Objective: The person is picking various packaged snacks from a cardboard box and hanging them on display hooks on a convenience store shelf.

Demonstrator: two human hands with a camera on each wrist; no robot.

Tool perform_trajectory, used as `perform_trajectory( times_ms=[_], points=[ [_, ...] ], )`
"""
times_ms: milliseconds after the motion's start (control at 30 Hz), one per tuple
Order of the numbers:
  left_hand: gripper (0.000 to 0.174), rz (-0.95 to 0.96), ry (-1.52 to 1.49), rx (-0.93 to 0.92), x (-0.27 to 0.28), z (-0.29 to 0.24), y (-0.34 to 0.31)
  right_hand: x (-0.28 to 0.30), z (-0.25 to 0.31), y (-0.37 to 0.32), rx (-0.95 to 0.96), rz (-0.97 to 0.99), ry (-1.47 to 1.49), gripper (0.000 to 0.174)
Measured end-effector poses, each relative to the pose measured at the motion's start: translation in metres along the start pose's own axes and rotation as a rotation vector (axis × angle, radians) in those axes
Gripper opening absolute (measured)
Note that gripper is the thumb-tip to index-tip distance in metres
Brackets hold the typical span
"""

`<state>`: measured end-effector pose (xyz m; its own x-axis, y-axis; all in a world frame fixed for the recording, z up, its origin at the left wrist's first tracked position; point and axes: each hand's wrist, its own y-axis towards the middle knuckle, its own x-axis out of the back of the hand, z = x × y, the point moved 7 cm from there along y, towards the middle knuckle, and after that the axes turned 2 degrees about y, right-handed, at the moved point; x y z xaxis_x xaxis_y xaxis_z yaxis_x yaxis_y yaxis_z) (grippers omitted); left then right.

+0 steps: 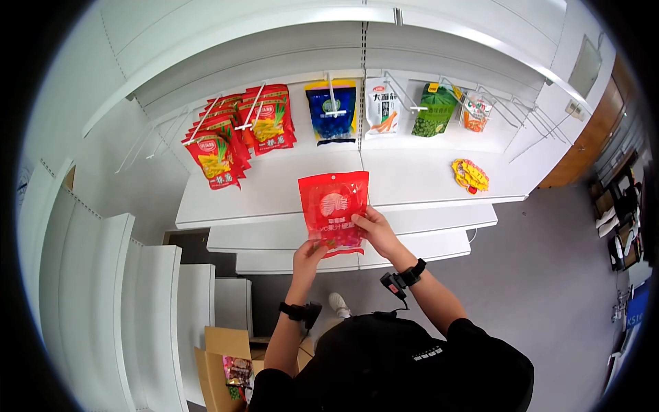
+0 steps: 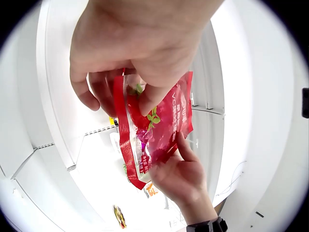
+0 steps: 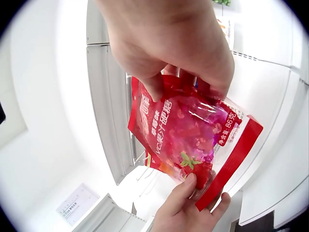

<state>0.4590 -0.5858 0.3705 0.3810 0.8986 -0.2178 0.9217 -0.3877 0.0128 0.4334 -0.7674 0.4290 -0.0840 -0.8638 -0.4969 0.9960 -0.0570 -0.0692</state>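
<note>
The red bag (image 1: 333, 206) has bottom corners hidden under the left hand (image 1: 309, 257) and right hand (image 1: 375, 230); the cardboard box (image 1: 214, 353) (low down) is cut off; its packets (image 1: 238, 378) are too small to tell.

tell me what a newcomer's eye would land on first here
A bright red candy bag is held up at the centre, the left hand pinching its bottom edge and the right hand its side. Behind it, red-and-yellow snack packs hang on pegs at upper left of the white shelving.

Red candy bag (image 1: 334, 209), clear window showing pink sweets, upright, held before white shelves
</note>
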Motion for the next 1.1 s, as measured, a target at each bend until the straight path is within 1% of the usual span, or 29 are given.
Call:
perform_trajectory(
  times_ms=[133, 233, 333, 433, 533, 633, 733, 933, 1100],
  points=[
    [0.026, 0.048, 0.057, -0.026, -0.008, -0.016, 0.042, 0.007, 0.027, 0.035, 0.046, -0.001, -0.03, 0.029],
    [0.026, 0.046, 0.032, -0.011, -0.011, -0.028, 0.069, 0.008, 0.042, 0.058, 0.086, 0.007, -0.018, 0.028],
    [0.026, 0.076, 0.124, -0.011, -0.007, -0.031, 0.093, 0.012, 0.05, 0.078, 0.09, 0.001, -0.018, 0.027],
    [0.026, 0.099, 0.061, 0.011, -0.011, -0.038, 0.112, 0.016, 0.058, 0.093, 0.112, -0.007, -0.015, 0.028],
    [0.026, 0.143, 0.089, -0.012, -0.01, -0.036, 0.134, 0.019, 0.063, 0.103, 0.122, -0.023, -0.005, 0.029],
    [0.026, 0.166, 0.079, 0.019, -0.011, -0.038, 0.146, 0.021, 0.069, 0.112, 0.138, -0.035, 0.005, 0.029],
    [0.026, 0.171, 0.117, 0.001, -0.009, -0.04, 0.158, 0.022, 0.073, 0.123, 0.183, -0.033, 0.003, 0.03],
    [0.025, 0.168, 0.083, 0.025, -0.008, -0.034, 0.172, 0.023, 0.076, 0.13, 0.218, -0.038, -0.027, 0.029],
    [0.025, 0.183, 0.087, 0.027, -0.007, -0.029, 0.179, 0.028, 0.076, 0.134, 0.199, -0.064, -0.058, 0.027]
  ],
)
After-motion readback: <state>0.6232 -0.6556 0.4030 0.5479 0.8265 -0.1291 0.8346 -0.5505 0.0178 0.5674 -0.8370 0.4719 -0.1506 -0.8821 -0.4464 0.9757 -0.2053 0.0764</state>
